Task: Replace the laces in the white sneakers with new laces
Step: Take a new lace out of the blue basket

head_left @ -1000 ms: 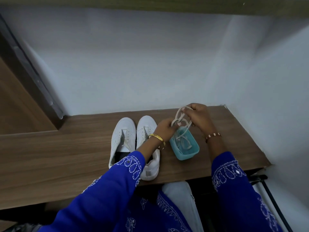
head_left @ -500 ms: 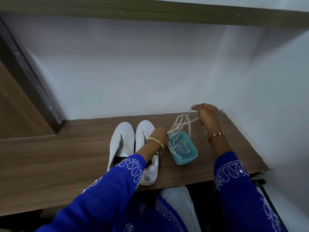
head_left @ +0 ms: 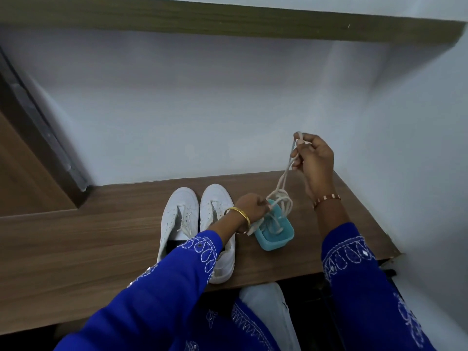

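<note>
Here the right hand [head_left: 314, 158], raised at the right of centre, pinches a loop of pale lace [head_left: 285, 178] between thumb and fingertips, so that the strand runs down and to the left into a tangled bundle. Lifting it this way looks meant to draw one lace free of the rest. Lower, just right of centre, the left hand [head_left: 252, 206] is curled on the bundle at the near-left edge of a small teal tub [head_left: 274, 236], probably to hold back the other strands and steady the tub while the lace is pulled; which strands it grips is hard to tell. More lace lies coiled inside the tub, and one end hangs over its near-left rim. Just left of the tub stand the two white sneakers [head_left: 195, 219], side by side, toes toward the wall, on the wooden table [head_left: 88, 236]. The heel of the right one is hidden under the blue sleeve [head_left: 164, 287]. Their eyelets appear bare, so the threading seems not yet begun, and keeping the shoes close saves a reach once a lace comes loose.
</note>
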